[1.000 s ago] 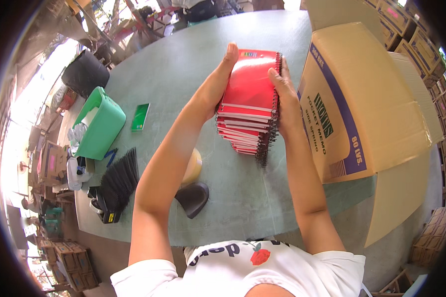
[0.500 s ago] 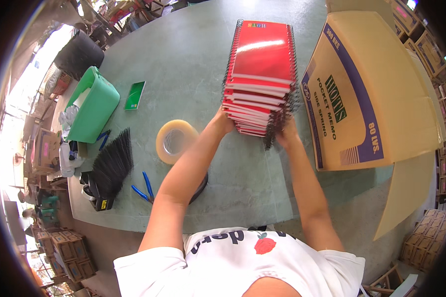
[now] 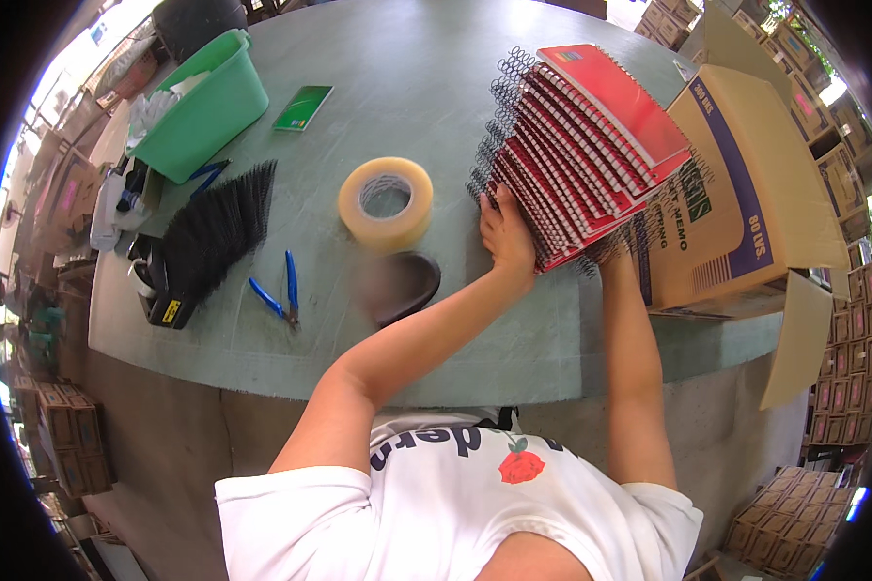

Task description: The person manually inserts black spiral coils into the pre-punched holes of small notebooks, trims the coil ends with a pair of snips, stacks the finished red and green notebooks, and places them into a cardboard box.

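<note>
A tall stack of red spiral notebooks is gripped between my two hands, its black wire coils showing along both sides. The stack leans and fans out, with its top toward the carton. My left hand presses its near left side, fingers against the notebooks' edges. Around the lower right side, my right hand is mostly hidden by the stack and coils. Just to the right, a brown cardboard carton with a purple band lies on the table, its flaps standing out; the stack overlaps its left part.
On the table are a roll of clear tape, a dark oval object, blue-handled pliers, a black-bristled brush, a small green notebook and a green bin. Stacked cartons stand at the right.
Both hands have carried the notebook stack to the right, toward the carton. The stack has tilted and fanned out. The view has shifted, and the dark oval object is now more exposed.
</note>
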The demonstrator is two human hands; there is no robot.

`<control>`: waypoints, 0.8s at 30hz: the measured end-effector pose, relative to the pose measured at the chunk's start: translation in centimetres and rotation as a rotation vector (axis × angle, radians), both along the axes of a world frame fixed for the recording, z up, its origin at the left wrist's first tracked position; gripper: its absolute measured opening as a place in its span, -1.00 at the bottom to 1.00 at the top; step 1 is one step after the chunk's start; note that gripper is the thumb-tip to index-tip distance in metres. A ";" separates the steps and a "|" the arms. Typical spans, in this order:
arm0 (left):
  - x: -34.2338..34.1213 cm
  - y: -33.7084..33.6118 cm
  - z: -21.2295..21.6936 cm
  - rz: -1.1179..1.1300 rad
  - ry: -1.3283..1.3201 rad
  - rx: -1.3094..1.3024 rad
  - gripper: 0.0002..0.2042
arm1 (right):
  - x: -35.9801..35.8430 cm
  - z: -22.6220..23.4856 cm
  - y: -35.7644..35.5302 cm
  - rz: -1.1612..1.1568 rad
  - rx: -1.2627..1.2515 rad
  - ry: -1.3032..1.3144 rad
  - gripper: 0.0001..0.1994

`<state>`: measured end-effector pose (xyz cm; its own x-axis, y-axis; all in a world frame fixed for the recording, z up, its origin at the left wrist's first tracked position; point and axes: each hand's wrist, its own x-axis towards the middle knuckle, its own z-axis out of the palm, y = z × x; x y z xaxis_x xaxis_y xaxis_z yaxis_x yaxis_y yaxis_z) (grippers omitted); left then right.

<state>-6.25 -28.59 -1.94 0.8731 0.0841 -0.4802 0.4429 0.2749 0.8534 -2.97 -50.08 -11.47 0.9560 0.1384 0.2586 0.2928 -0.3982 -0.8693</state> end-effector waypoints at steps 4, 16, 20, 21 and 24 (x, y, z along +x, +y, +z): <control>-1.3 3.2 -0.5 -0.132 0.002 -0.109 -0.17 | -0.5 2.2 2.4 -0.052 0.546 0.265 -0.45; 7.7 4.1 5.0 -0.070 -0.599 -0.202 -0.41 | -2.0 5.6 0.9 0.021 -0.030 -0.131 -0.48; 7.8 4.3 4.1 -0.010 -0.722 0.072 -0.46 | -2.2 3.9 1.1 -0.218 -0.304 -0.092 -0.45; 7.4 4.7 3.6 0.015 -0.788 0.148 -0.46 | -2.0 4.2 0.9 0.202 0.487 0.000 -0.45; 3.2 5.5 2.6 0.023 -0.837 0.412 -0.43 | -4.0 1.4 -3.5 0.102 1.115 0.282 -0.53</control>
<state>-3.04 -23.06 0.64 0.9174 0.1293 0.3763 -0.3623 -0.1194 0.9244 -6.92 -53.57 -10.04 0.9968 0.0480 0.0646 0.0183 0.6466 -0.7626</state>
